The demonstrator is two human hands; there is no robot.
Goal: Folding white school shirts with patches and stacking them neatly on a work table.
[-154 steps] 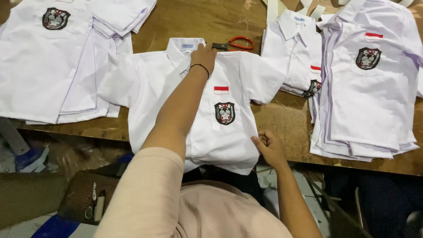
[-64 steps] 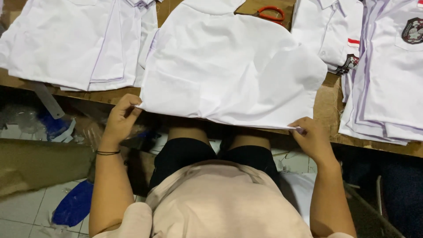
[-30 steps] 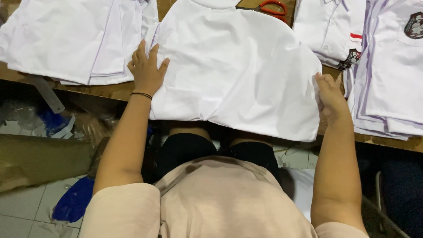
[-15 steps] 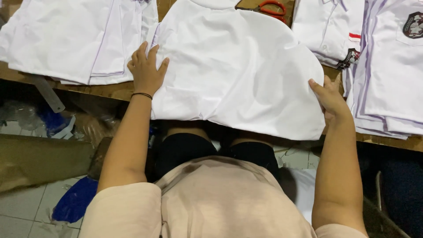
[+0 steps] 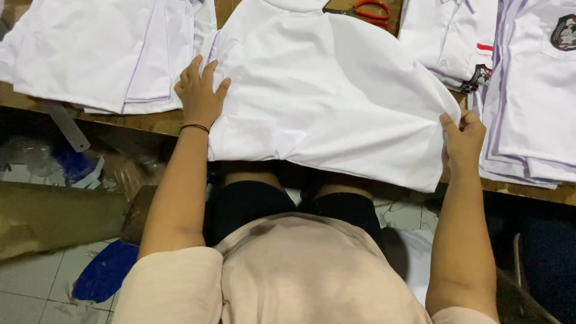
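A white shirt (image 5: 327,90) lies back side up on the wooden table (image 5: 150,122), its lower hem hanging over the near edge. My left hand (image 5: 200,94) rests flat on the shirt's left edge, fingers spread, a thin dark band on the wrist. At the right edge, my right hand (image 5: 462,141) pinches the fabric, which bunches into folds there.
A stack of white shirts (image 5: 102,54) lies at the left. More white shirts with dark chest badges (image 5: 534,90) are piled at the right. Orange-handled scissors (image 5: 366,12) lie beyond the shirt's collar. A grey ruler (image 5: 66,126) sticks out under the table edge.
Five seconds ago the shirt lay front up; it has been flipped onto its back. In the last second my right hand slid down the right edge and closed on the fabric.
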